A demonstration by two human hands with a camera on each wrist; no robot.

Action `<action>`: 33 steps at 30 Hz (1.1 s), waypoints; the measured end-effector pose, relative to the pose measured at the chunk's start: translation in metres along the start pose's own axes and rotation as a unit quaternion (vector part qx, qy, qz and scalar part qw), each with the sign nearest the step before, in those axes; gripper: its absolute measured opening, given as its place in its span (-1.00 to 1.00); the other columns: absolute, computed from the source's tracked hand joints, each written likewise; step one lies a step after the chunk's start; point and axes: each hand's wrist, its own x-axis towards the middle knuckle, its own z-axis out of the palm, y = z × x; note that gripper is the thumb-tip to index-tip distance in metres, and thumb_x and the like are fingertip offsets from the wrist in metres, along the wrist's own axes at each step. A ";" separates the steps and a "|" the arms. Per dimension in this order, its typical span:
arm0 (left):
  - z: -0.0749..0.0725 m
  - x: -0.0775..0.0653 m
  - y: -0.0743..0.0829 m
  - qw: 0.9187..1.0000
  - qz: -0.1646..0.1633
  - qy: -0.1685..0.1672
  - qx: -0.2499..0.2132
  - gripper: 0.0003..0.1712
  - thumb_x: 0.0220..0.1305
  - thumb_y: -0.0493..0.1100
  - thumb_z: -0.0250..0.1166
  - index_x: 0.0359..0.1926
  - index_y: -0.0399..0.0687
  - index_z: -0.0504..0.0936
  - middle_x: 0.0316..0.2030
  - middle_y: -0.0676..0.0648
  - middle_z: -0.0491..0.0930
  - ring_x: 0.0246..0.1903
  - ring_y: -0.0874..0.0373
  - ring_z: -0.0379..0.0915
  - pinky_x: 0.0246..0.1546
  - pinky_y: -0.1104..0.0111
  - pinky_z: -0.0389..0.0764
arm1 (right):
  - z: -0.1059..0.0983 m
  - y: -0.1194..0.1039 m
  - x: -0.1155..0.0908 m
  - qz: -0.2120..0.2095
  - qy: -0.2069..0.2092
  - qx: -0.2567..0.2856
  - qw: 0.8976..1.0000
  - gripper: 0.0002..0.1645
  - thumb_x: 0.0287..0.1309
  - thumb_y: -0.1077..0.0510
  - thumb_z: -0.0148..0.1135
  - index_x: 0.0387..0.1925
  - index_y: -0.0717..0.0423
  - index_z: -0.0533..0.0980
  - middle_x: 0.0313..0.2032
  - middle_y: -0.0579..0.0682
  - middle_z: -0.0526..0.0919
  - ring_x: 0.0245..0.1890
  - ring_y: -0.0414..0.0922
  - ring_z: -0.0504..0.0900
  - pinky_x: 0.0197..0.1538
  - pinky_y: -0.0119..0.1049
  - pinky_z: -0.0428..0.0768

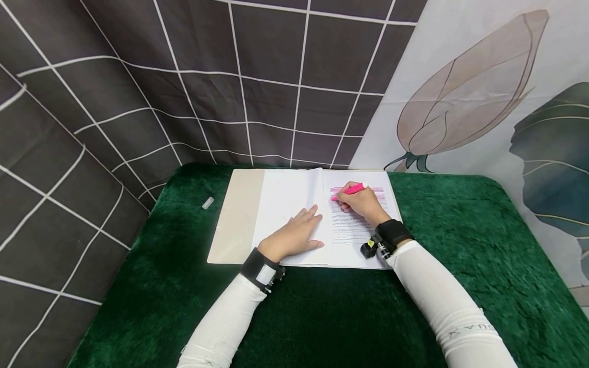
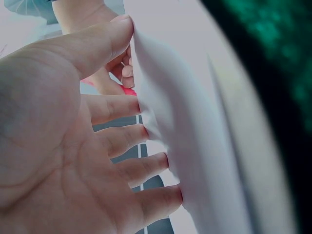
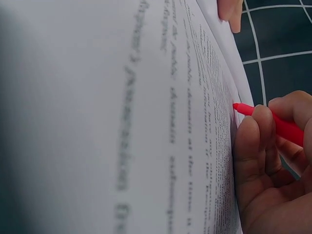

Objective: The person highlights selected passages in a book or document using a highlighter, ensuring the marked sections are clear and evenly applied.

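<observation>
My right hand (image 1: 361, 202) pinches a pink highlighter (image 1: 354, 188), its tip touching the left side of a printed page (image 1: 352, 227). Pink stripes mark several lines at the top of that page. In the right wrist view the highlighter (image 3: 287, 127) lies between thumb and fingers, tip against the paper. My left hand (image 1: 294, 235) rests with spread fingers on the blank left-hand page (image 1: 287, 199) near the fold. The left wrist view shows the left hand's (image 2: 92, 146) fingertips and thumb pressing on the white sheet (image 2: 185, 107).
A small whitish cap-like piece (image 1: 208, 203) lies left of the open folder, whose beige cover (image 1: 234, 220) extends leftward. Green plush cloth (image 1: 465, 230) covers the table. A dark gridded curtain (image 1: 271, 46) hangs behind, beside a pale leaf-printed one (image 1: 478, 87).
</observation>
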 end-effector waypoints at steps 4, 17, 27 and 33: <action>-0.001 -0.001 0.000 1.000 0.001 0.000 -0.002 -0.13 0.32 0.18 0.18 0.48 -0.14 0.13 0.55 -0.17 -0.14 0.47 -0.17 -0.20 0.38 -0.14 0.10 | -0.001 -0.001 0.000 0.003 -0.006 0.000 1.000 -0.71 0.14 0.03 0.28 -0.32 0.21 0.55 -0.55 0.05 0.65 -0.61 -0.18 0.62 -0.49 -0.47 0.65; -0.002 -0.002 0.000 1.000 0.000 -0.003 -0.004 -0.13 0.33 0.18 0.17 0.49 -0.14 0.13 0.55 -0.16 -0.15 0.47 -0.17 -0.21 0.38 -0.15 0.10 | -0.003 -0.004 0.002 0.016 -0.006 -0.011 1.000 -0.74 0.15 0.05 0.29 -0.30 0.20 0.57 -0.57 0.00 0.65 -0.62 -0.20 0.63 -0.51 -0.47 0.64; -0.003 -0.003 0.001 1.000 0.003 -0.001 -0.006 -0.13 0.33 0.17 0.18 0.48 -0.14 0.13 0.55 -0.16 -0.15 0.47 -0.17 -0.20 0.38 -0.15 0.10 | -0.005 -0.004 0.002 0.017 -0.012 -0.031 0.999 -0.73 0.17 0.03 0.28 -0.28 0.18 0.56 -0.53 0.05 0.66 -0.60 -0.17 0.65 -0.48 -0.47 0.66; -0.003 -0.003 0.001 1.000 0.005 0.002 -0.003 -0.14 0.33 0.17 0.18 0.48 -0.14 0.13 0.55 -0.16 -0.15 0.47 -0.17 -0.19 0.37 -0.16 0.10 | -0.006 -0.003 0.003 0.021 -0.014 -0.034 0.999 -0.72 0.18 0.03 0.28 -0.27 0.18 0.56 -0.50 0.08 0.66 -0.59 -0.16 0.65 -0.48 -0.47 0.65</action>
